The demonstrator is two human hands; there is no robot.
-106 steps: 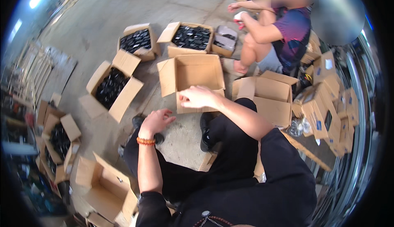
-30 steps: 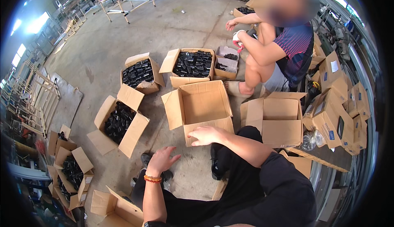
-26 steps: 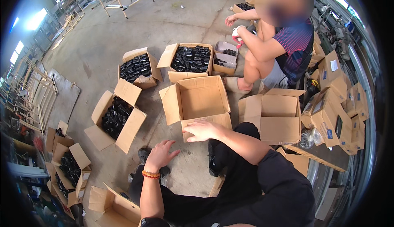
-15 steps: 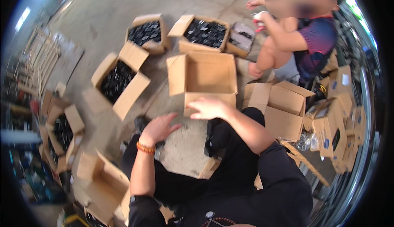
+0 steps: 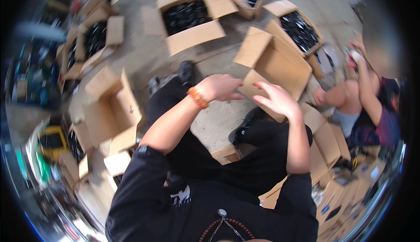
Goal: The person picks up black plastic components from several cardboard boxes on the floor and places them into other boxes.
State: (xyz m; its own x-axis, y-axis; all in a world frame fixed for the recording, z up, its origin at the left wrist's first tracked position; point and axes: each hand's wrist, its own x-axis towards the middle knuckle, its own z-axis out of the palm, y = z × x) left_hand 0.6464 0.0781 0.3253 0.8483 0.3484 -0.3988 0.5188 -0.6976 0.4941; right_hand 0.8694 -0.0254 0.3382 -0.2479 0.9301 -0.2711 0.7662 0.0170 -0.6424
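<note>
Sitting low, a person in black clothes (image 5: 262,198) faced a concrete floor (image 5: 210,126) ringed by cardboard boxes. At far left stood a carton of black parts (image 5: 115,29) and, nearer the person, a plain carton (image 5: 99,115) with its flaps spread. Toward the middle, the left hand (image 5: 221,86), wearing an orange bead bracelet (image 5: 197,98), hung in the air, fingers loosely spread and pointing right, holding nothing. Just beyond it hung the right hand (image 5: 280,99), thumb and fingers wide apart, pointing left, also holding nothing. Behind it sat an open-topped carton (image 5: 284,62), mouth up, its long axis apparently slanting from upper left to lower right; contact could not be told. Handling seemed paused; gripping would call for lowering a hand and closing its fingers. At far right sat another person (image 5: 383,126).
</note>
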